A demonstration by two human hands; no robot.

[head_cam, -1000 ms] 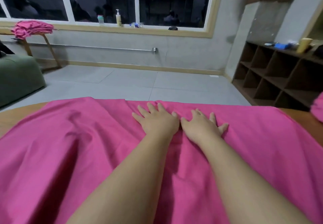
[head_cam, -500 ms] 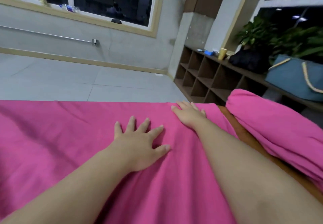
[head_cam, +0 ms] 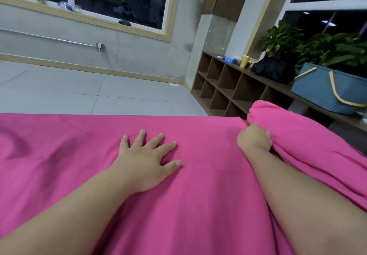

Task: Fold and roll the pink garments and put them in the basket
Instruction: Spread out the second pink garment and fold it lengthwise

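Where half a second ago our right hand [head_cam: 254, 138] lay flat, it now curls over the spread pink garment's [head_cam: 198, 185] right edge, gripping it, while our left hand [head_cam: 148, 161] presses flat, fingers wide; we judge the first fold is starting.

Plain pink garment [head_cam: 198, 195], blue basket [head_cam: 325, 93] with yellow handles

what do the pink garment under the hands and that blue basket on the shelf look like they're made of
Spread pink garment: soft matte woven fabric, perhaps cotton; it creases and drapes with no shine. Blue basket with tan handles: its wall shows fine horizontal ribbing, so probably woven rope or cord, though moulded plastic cannot be ruled out.
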